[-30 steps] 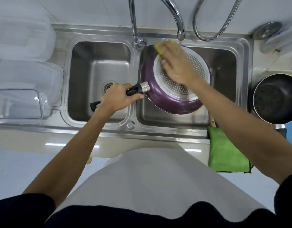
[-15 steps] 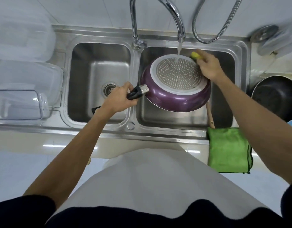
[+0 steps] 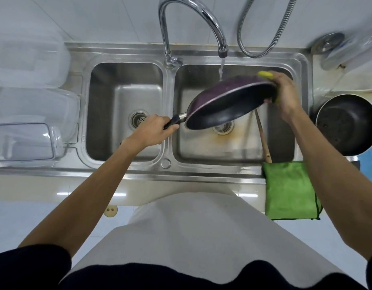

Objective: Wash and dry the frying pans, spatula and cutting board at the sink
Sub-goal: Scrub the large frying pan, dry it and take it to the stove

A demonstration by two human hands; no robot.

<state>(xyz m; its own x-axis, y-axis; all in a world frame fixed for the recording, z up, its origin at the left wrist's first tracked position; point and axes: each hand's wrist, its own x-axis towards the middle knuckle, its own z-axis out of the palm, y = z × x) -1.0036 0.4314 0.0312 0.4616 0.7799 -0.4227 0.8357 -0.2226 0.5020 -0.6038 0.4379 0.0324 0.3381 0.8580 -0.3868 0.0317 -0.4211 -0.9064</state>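
Left hand (image 3: 151,130) and right hand (image 3: 285,95) clamp purple pan (image 3: 222,109) above basin (image 3: 201,147) holding spatula (image 3: 263,139)

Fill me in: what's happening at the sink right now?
A person is washing a purple pan over the right basin. The left hand grips its handle; the right hand holds a yellow sponge against the far rim. The pan is tilted, dark inside showing. The tap is running. A second pan sits off to the right.

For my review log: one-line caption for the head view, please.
Tilted pan over the right basin: left hand grips its handle, right hand holds a sponge at the rim.
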